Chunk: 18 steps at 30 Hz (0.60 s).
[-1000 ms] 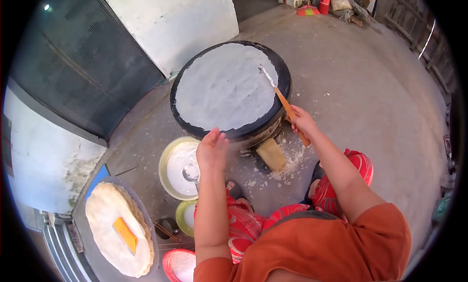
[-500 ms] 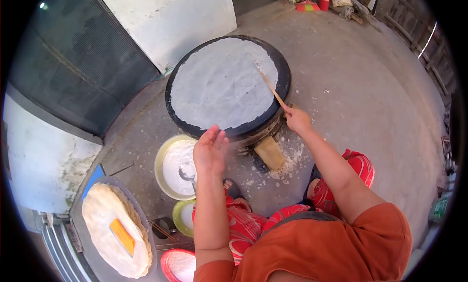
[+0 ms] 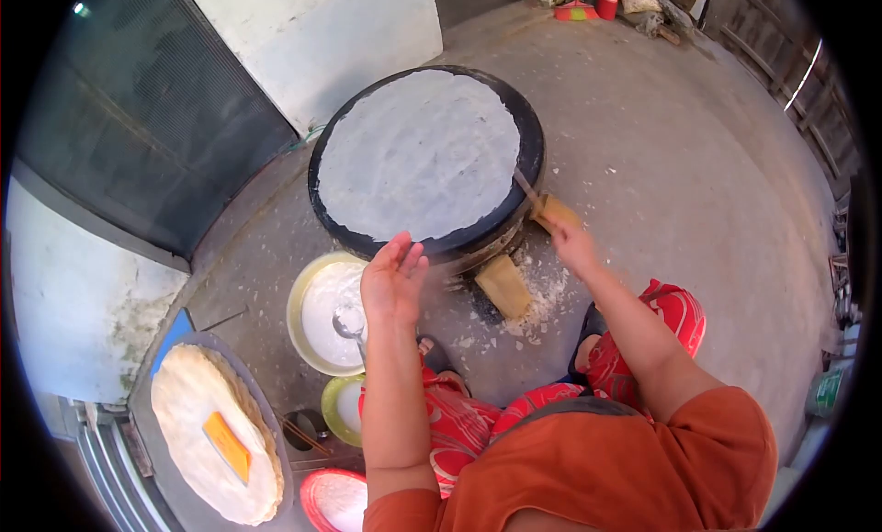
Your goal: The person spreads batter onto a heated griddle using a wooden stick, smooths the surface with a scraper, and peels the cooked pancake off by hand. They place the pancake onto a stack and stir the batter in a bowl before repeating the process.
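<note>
A round black griddle (image 3: 536,146) stands before me with a thin pale crepe (image 3: 418,155) spread over most of its top. My right hand (image 3: 576,250) is closed round the handle of a thin wooden spatula (image 3: 527,188), whose far end lies at the griddle's right rim. Near the griddle's front edge, my left hand (image 3: 393,279) is raised, palm up with fingers apart, holding nothing. Below it to the left sits a basin (image 3: 296,322) of white batter (image 3: 327,313), with a metal ladle (image 3: 347,322) resting in it.
A stack of finished crepes (image 3: 207,440) lies on a grey tray at lower left, an orange scraper (image 3: 227,447) on top. A green bowl (image 3: 332,413) and a red basin (image 3: 312,514) stand by my legs. A tan block (image 3: 503,287) sits under the griddle's front.
My right hand has moved a little right and down, drawing the wooden spatula off the crepe to the griddle's rim. My left hand has hardly moved.
</note>
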### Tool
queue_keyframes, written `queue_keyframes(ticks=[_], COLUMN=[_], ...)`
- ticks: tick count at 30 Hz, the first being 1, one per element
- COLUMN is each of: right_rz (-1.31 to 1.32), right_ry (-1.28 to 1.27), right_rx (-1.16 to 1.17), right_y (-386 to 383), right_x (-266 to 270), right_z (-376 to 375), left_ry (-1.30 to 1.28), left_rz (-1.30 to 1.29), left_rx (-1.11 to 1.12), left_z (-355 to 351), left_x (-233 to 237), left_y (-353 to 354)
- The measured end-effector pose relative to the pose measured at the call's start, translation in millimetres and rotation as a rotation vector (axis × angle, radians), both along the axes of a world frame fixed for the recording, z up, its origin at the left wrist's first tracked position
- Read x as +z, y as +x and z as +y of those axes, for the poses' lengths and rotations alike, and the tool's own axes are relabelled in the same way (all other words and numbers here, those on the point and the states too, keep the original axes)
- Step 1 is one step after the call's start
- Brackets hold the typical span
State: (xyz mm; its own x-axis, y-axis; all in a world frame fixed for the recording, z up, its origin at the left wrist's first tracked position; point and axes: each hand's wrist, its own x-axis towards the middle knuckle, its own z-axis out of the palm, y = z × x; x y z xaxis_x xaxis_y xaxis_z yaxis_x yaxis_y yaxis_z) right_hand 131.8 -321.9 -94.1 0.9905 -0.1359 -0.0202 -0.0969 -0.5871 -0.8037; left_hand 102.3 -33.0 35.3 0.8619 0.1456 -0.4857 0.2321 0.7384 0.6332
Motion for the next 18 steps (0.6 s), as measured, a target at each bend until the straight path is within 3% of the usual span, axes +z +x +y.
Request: queue_keyframes(ticks=[2, 3, 5, 6, 8, 18], right_rz=[-0.328, -0.324, 0.437, 0.439, 0.371, 0.349], right_ry=[0.060, 0.058, 0.468, 0.468, 0.717, 0.687], right_rx=[0.356, 0.360, 0.348, 0.350, 0.232, 0.123], right_y=[-22, -27, -43, -39, -27, -33], right_x=[-34, -18, 31, 30, 26, 5], right_z=[15, 22, 39, 38, 34, 26], left_ry=[-0.012, -0.015, -0.004, -0.004, 0.004, -0.013], left_rz=[-0.005, -0.002, -0.001, 0.000, -0.012, -0.024], left_rx=[0.012, 0.016, 0.018, 0.020, -0.022, -0.010], left_z=[-1, -1, -2, -1, 1, 7], left_x=[2, 2, 3, 2, -1, 1], left_y=[-1, -1, 0, 1, 1, -2])
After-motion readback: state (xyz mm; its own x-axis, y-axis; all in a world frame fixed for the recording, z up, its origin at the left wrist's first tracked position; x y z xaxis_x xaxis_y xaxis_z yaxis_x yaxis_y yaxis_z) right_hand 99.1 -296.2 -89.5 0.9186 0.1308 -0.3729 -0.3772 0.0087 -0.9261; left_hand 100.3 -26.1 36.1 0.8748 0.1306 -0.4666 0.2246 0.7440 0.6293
